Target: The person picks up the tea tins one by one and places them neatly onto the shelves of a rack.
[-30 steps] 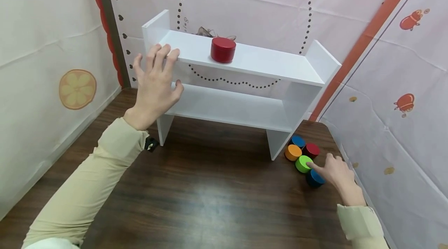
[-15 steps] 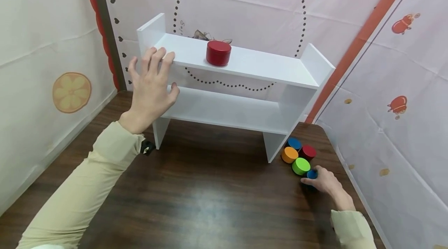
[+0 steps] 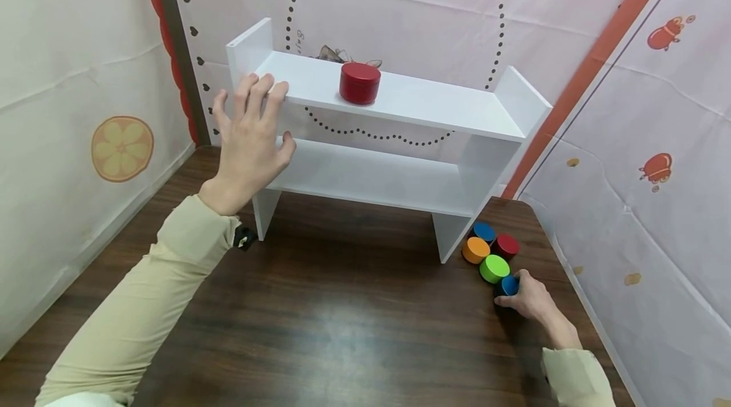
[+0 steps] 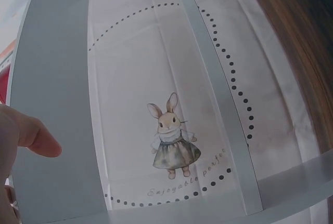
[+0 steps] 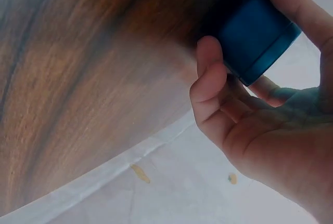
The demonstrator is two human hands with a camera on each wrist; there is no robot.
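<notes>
My left hand (image 3: 247, 146) reaches up to the left end of the white shelf (image 3: 394, 102), its spread fingertips at the top board's front edge. Below that edge its thumb (image 4: 44, 140) stands out against the board in the left wrist view. A red round tin (image 3: 360, 83) sits on the top board, right of this hand. Low on the right, my right hand (image 3: 531, 298) holds a blue round tin (image 3: 509, 285) between thumb and fingers. The right wrist view shows the same blue tin (image 5: 255, 37) with fingers around its sides. Beside it on the table is a lime green tin (image 3: 494, 268).
An orange tin (image 3: 476, 249), another blue tin (image 3: 483, 232) and a dark red tin (image 3: 506, 246) cluster by the shelf's right leg. The brown wooden table (image 3: 342, 318) reaches to printed cloth walls (image 3: 645, 229) on the sides and behind.
My right hand has come down from above the front blue tin and taken hold of it. The left hand stays at the shelf's edge; the head view shifts slightly.
</notes>
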